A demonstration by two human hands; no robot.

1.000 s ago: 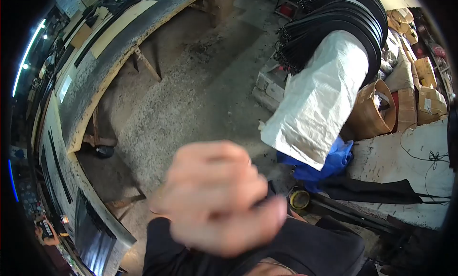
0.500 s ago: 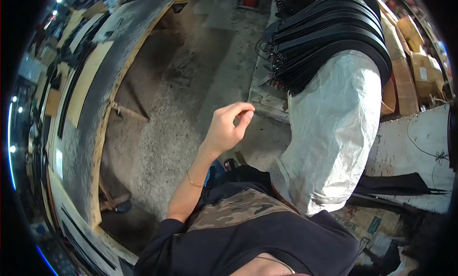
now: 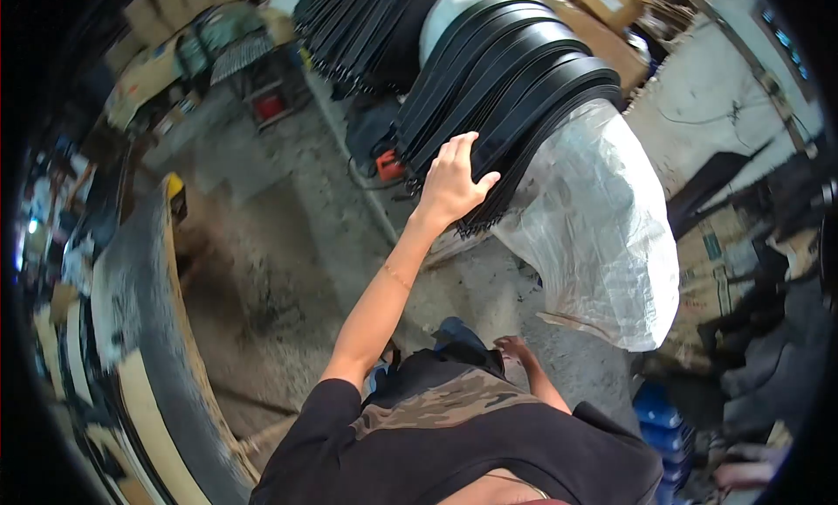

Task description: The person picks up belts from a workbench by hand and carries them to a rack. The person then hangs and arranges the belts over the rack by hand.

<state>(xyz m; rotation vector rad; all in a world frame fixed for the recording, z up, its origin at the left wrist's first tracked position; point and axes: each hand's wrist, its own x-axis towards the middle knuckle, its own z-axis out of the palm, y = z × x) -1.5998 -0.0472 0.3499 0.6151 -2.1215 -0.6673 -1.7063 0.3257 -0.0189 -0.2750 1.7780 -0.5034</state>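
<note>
My left hand (image 3: 454, 186) is stretched out with its fingers spread and thumb apart. It hangs over the lower ends of a thick row of long black belt-like straps (image 3: 515, 95); whether it touches them I cannot tell. These straps lie folded over a long rounded support wrapped in whitish plastic sheeting (image 3: 602, 226). Another bundle of black straps (image 3: 367, 25) hangs farther back. Low beside my body, my right hand (image 3: 511, 343) looks loose, its fingers partly visible and holding nothing that I can see.
A curved-looking worktable (image 3: 166, 269) with a worn edge runs along the left. An orange-red object (image 3: 389, 164) sits by the straps' ends. Cardboard boxes (image 3: 611, 3) stand behind the straps. Blue stacked items (image 3: 659, 418) and dark sheets (image 3: 768, 365) are at the right.
The view has swung to the right, toward the straps. My left hand has reached forward from a loose curl to spread fingers at the straps. My right hand has come into view.
</note>
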